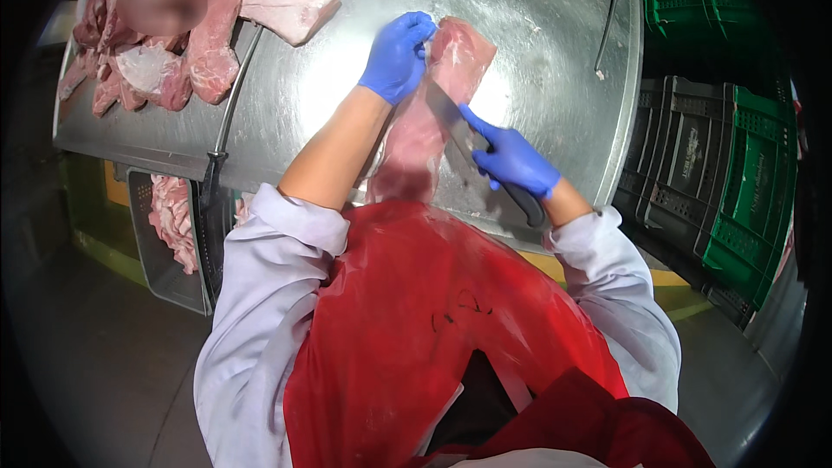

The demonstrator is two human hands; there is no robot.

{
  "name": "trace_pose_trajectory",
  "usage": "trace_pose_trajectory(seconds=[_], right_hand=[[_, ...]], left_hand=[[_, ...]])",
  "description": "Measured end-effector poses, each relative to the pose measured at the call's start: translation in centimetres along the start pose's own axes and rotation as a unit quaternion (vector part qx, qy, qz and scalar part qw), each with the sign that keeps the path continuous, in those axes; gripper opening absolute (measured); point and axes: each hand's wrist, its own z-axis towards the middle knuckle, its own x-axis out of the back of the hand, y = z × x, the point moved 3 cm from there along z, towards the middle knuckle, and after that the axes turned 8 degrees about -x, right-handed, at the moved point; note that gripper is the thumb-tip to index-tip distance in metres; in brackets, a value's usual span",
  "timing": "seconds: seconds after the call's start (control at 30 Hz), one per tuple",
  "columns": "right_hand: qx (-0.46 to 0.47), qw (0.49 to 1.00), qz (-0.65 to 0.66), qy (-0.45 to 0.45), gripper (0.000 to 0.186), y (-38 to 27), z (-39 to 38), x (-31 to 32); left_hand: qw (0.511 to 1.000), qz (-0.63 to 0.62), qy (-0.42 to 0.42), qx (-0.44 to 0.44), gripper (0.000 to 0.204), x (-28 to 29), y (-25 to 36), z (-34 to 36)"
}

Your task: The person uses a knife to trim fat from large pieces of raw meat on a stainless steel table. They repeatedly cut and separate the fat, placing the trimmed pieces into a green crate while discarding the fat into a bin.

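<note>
A long pink piece of meat (pixel 403 156) lies on the steel table (pixel 555 52), running toward my red apron. My left hand (pixel 397 59), in a blue glove, has its fingers closed at the upper left end of this piece, pinching its edge. My right hand (pixel 516 160), also gloved in blue, grips a black-handled knife, index finger along the top. The knife's blade (pixel 446 113) reaches diagonally up-left onto the middle of the meat, close below my left hand.
A meat pile (pixel 212 69) fills the upper left beside a long steel rod (pixel 232 98) with a black handle. A thin black-handled tool (pixel 608 22) lies at right. A grey crate (pixel 169 282) of meat pieces stands below left; green (pixel 741 191) and black crates (pixel 667 160) stand right.
</note>
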Motion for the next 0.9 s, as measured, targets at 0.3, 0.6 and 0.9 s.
trace_pose_trajectory(seconds=[0.3, 0.6, 0.9], right_hand=[[0.017, 0.997, -0.057, -0.052, 0.070, 0.4, -2.6, -2.7], [0.070, 0.995, -0.074, -0.017, 0.069, -3.5, 2.0, -4.8], [0.064, 0.994, -0.028, -0.084, 0.073, -5.2, 0.2, -7.8]], left_hand=[[0.986, -0.165, -0.006, -0.010, 0.005, -0.3, 2.3, -0.8], [0.979, -0.181, 0.068, -0.063, 0.007, -3.4, 8.2, -1.3], [0.954, -0.280, -0.066, -0.089, 0.013, -6.9, 16.2, -4.9]])
